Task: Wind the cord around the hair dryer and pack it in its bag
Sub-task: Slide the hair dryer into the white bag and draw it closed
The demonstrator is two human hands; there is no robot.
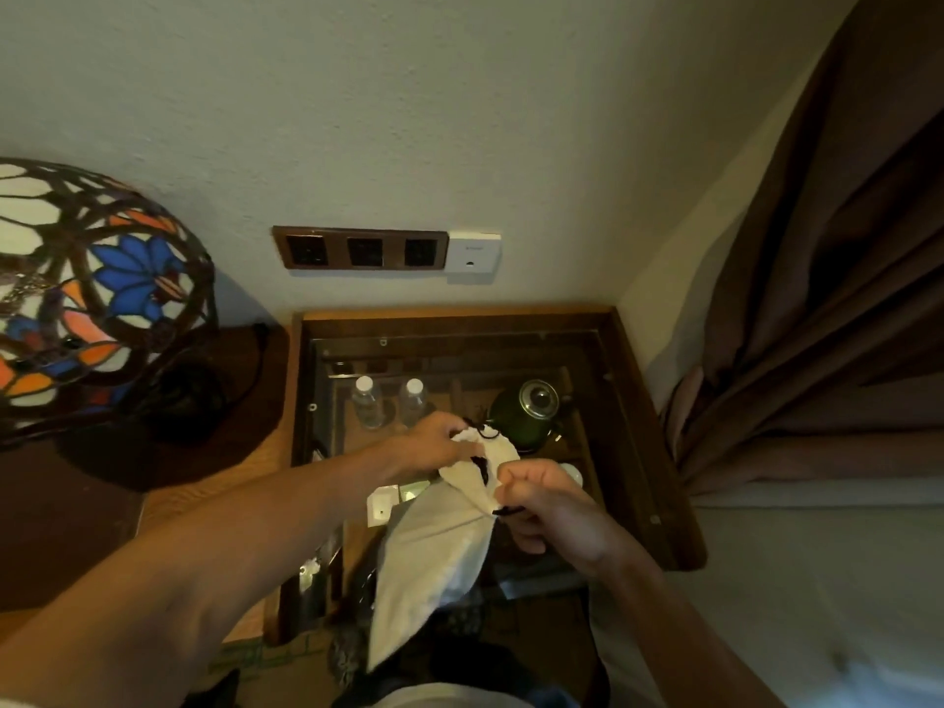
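Gripping the white bag (434, 549) by its mouth, the left hand (434, 442) and right hand (551, 508) pinch opposite rims, stretching it open between them.

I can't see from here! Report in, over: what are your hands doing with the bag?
Left hand and right hand both gripping the white bag at its mouth. Black drawstring showing. Hair dryer not visible. Nothing blocking.

- Wall (408, 120): pale, plain, dimly lit.
- Socket panel (360, 247): three dark outlets in a brown frame, white plate (474, 257) adjoining.
- Stained-glass lamp (92, 293) at left.
- Brown curtain (827, 298) at right.
- Wood-framed glass surface (643, 401) in the corner.
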